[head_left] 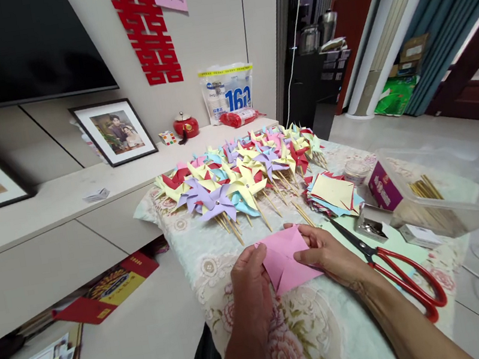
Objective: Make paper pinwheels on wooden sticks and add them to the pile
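Observation:
A square of pink paper point(287, 266) with crease or cut lines running toward its middle is held between both hands above the flowered tablecloth. My left hand point(251, 275) pinches its left edge, thumb on top. On the right, my right hand point(321, 251) grips the other side, with the thumb lying on the paper and the fingers behind it. Red-handled scissors point(402, 275) lie just right of my right hand, partly on a pale green sheet point(407, 247). Beyond the hands stand many paper pinwheels point(216, 201) on wooden sticks, in purple, yellow, blue and red.
A stack of coloured paper squares point(335, 191) lies behind the scissors. Near it are a small open box of metal pieces point(371, 225), a white small box point(420, 234) and a clear plastic bin point(457, 208) with sticks. A low cabinet point(48, 234) runs along the wall.

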Tool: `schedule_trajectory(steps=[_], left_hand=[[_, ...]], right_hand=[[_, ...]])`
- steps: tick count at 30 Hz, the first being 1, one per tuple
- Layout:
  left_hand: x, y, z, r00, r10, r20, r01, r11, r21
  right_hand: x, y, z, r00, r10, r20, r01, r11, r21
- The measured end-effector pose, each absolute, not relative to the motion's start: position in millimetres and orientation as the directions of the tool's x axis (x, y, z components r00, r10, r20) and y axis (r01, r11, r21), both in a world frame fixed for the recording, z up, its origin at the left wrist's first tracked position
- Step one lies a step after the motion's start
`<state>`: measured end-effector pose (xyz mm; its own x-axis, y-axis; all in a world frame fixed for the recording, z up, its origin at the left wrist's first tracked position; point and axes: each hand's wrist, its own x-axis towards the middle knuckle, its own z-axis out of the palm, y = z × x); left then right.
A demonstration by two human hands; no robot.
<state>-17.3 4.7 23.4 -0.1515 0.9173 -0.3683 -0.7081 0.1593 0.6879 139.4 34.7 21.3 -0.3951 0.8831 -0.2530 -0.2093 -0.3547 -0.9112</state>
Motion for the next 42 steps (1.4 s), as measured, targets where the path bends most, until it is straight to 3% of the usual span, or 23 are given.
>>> schedule_trajectory(steps=[26,37,42], left_hand=[[-19.5,1.7,15.3,-0.196,0.913,-0.357,-0.709,0.119,0.695],[-27.2,6.4,31.8,-0.065,0.858,-0.510,-0.733,0.306,0.608],[-27.4,4.9,27.7,-0.068,0.876,-0.477,-0.690,0.304,0.657]], right_hand=[[138.7,32.6,29.3,-0.407,0.879,-0.247,-0.199,-0.349,-0.916],[140.2,34.4,23.7,-0.379,0.896,-0.233,-0.210,-0.328,-0.921],[141.2,35.2,23.9,-0.377,0.898,-0.228,-0.202,-0.320,-0.926]])
